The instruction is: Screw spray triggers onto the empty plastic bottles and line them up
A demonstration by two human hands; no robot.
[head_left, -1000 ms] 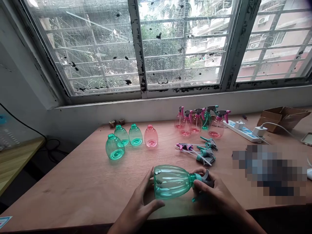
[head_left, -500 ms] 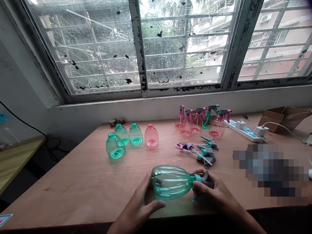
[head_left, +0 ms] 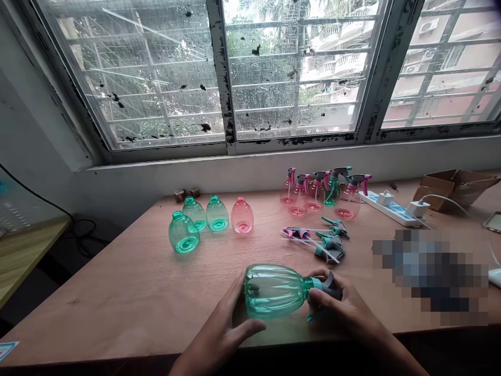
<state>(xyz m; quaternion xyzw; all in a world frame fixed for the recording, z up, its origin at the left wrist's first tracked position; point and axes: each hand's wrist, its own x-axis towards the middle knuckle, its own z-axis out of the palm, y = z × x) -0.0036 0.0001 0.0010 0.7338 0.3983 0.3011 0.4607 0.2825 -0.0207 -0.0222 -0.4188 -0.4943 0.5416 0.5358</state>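
Note:
A clear green spray bottle [head_left: 274,292] lies sideways above the table's front part, its base to the left. My right hand [head_left: 340,305] is closed round the dark grey and teal spray head [head_left: 329,287] at the bottle's neck. At the base, my left hand [head_left: 229,318] cups the bottle; its fingers go behind it and show faintly through the plastic, while the thumb stands off below. Several loose spray heads [head_left: 331,245], teal and grey or pink and black with white tubes, lie on the table beyond my right hand.
Green bottles without heads [head_left: 183,235] and a pink one [head_left: 242,216] stand at the back left. Several bottles with spray heads [head_left: 347,201] stand at the back right. Beside them are a white power strip [head_left: 391,209], a cardboard box [head_left: 450,190] and a blurred patch [head_left: 434,271].
The view has shifted very slightly. Both hands keep almost the same place and pose on the green spray bottle.

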